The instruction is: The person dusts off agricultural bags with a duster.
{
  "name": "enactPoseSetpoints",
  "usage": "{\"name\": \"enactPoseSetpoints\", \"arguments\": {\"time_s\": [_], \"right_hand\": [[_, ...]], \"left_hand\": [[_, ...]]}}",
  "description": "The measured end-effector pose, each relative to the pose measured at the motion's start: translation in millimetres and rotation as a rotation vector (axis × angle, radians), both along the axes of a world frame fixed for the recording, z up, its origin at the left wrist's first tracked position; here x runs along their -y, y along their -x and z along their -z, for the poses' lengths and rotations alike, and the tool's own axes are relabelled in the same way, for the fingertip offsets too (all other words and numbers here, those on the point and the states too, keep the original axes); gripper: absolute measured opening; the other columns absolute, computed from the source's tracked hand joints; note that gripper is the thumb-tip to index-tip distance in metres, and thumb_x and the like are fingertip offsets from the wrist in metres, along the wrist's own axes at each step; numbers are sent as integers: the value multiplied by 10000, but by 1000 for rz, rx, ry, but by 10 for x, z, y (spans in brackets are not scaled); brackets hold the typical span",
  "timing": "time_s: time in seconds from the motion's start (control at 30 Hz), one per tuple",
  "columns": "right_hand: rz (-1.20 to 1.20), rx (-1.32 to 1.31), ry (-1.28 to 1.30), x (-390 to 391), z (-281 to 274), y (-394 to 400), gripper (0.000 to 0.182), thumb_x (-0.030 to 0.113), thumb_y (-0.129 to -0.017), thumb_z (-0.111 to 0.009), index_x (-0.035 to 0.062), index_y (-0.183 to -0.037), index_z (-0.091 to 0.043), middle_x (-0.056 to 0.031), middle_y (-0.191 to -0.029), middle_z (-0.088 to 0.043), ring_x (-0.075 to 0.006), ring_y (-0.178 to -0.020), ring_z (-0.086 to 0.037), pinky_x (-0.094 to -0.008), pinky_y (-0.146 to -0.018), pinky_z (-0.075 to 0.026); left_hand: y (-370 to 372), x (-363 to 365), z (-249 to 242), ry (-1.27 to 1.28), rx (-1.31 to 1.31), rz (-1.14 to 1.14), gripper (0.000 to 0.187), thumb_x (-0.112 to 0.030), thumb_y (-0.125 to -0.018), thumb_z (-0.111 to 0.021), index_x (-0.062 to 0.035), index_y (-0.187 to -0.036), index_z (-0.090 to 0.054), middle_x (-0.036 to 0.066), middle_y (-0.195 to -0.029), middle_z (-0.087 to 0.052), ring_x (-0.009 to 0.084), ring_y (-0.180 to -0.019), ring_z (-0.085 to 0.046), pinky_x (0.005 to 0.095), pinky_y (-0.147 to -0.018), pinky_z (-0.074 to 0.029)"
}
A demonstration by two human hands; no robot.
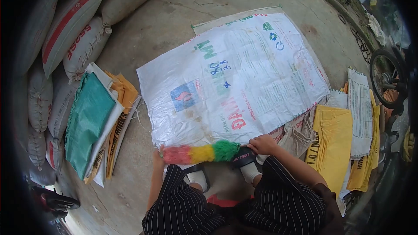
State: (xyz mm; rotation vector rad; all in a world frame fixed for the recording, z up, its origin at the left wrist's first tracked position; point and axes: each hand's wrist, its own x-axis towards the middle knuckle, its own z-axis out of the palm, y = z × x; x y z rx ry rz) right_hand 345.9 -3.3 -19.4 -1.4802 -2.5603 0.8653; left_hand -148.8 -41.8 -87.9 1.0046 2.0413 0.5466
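Note:
A large white printed woven sack (191,69) lies spread on the ground in front of me, over other sacks. Along its near edge rests a fluffy red, yellow and green duster (200,152). My right hand (262,144) is closed at the sack's near right edge, just past the duster's green end; it seems to pinch the sack. My left hand (159,156) is at the sack's near left corner, beside the duster's red end. Its fingers are mostly hidden.
Filled sacks (72,28) are piled at the left. Folded green sacks (89,122) and orange sacks (125,89) stand beside them. Folded yellow sacks (332,143) lie at the right, near a bicycle wheel (386,78). My sandalled feet (249,169) are close to the duster.

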Motion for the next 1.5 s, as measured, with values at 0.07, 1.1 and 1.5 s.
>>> {"name": "enactPoseSetpoints", "arguments": {"time_s": [0.07,1.1,1.5], "right_hand": [[-156,15,61,-134,44,59,311,344,-843,-469,81,-692,-534,-133,-594,-570,-327,-545,-564,-438,-506,-426],[1710,417,-100,269,538,-2776,429,324,-881,-351,-15,-901,-611,-259,-858,-593,-416,-804,-566,-481,-704,-427],[-141,51,-238,-538,431,733,255,320,-825,-511,95,-704,-512,-97,-553,-546,-272,-505,-571,-406,-464,-434]], "left_hand": [[-223,-88,-290,-181,25,-6,480,-391,-875,-488,47,-685,-543,145,-618,-588,172,-531,-463,349,-507,-385],[-68,-68,-383,-55,-455,137,305,-261,-777,-601,41,-813,-604,230,-764,-609,356,-725,-597,417,-640,-439],[185,61,-196,55,-146,159,360,-301,-758,-613,45,-670,-564,148,-613,-582,219,-573,-562,371,-539,-414]]}}
